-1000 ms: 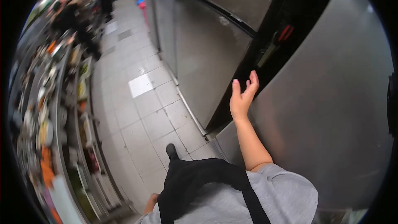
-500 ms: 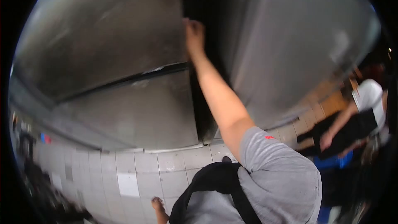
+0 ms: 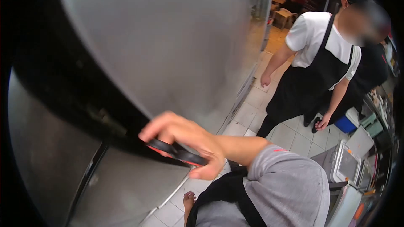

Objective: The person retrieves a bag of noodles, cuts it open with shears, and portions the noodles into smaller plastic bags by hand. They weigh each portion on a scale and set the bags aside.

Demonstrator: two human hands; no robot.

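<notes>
My right hand [image 3: 185, 143] is closed around a pair of scissors [image 3: 191, 158], of which only black-and-red handles show; the blades are hidden. Behind it, close to the fingers, is a dark gap beside a large grey metal door or panel [image 3: 168, 46]. A lower steel front [image 3: 126, 176] lies to the left of the hand. Down at my left side, my left hand [image 3: 190, 199] hangs low over the tiles, small in view, with loosely bent fingers and no object visible in it.
A person in a white shirt and black apron [image 3: 309, 75] stands on the tiled floor [image 3: 290, 138] to the right. Beyond are a blue cooler box [image 3: 346, 124], a lidded white container [image 3: 347, 166] and a cluttered counter. A small wooden table [image 3: 283, 14] is at the back.
My right hand has come down and back from the steel fridge-like front, and scissors now show in it. My view has turned right, bringing the other person fully into sight.
</notes>
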